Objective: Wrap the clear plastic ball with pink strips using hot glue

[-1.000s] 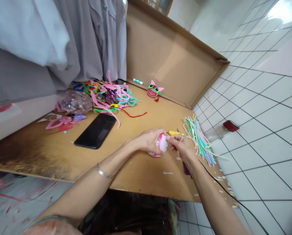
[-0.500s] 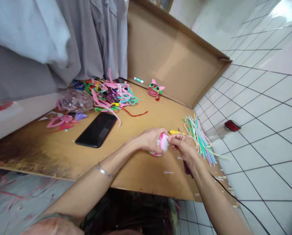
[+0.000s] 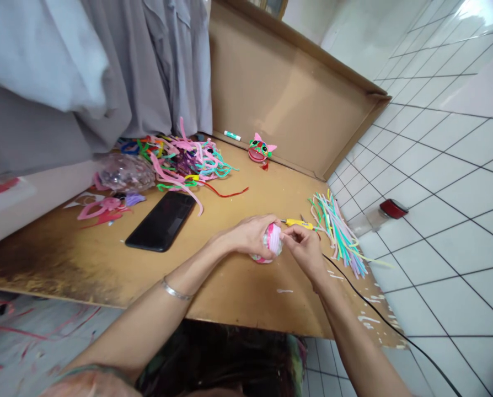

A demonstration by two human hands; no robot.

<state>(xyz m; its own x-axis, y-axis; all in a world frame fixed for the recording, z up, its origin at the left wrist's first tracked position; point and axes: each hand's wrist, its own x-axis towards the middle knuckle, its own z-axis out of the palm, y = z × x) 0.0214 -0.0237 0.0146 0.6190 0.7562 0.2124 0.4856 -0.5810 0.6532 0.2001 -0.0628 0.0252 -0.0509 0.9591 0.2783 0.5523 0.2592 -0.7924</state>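
Note:
My left hand is wrapped round a small rounded craft piece covered in pink, white and pale green fuzzy strips, held just above the table. From the right, the thumb and fingertips of my right hand are pinched together at the side of that piece; whatever lies between them is too small to make out. Just beyond both hands lies a yellow-handled tool. To their right is a bundle of pastel pipe cleaners.
A black phone lies left of my hands, with a heap of coloured pipe cleaners behind it. A pink-eared face ornament and a glue stick are near the cardboard wall. A black cable crosses the right side.
My right hand and forearm have shifted slightly, with the wrist turned, and more of the black cable shows. The dark red item under my right wrist is now out of sight.

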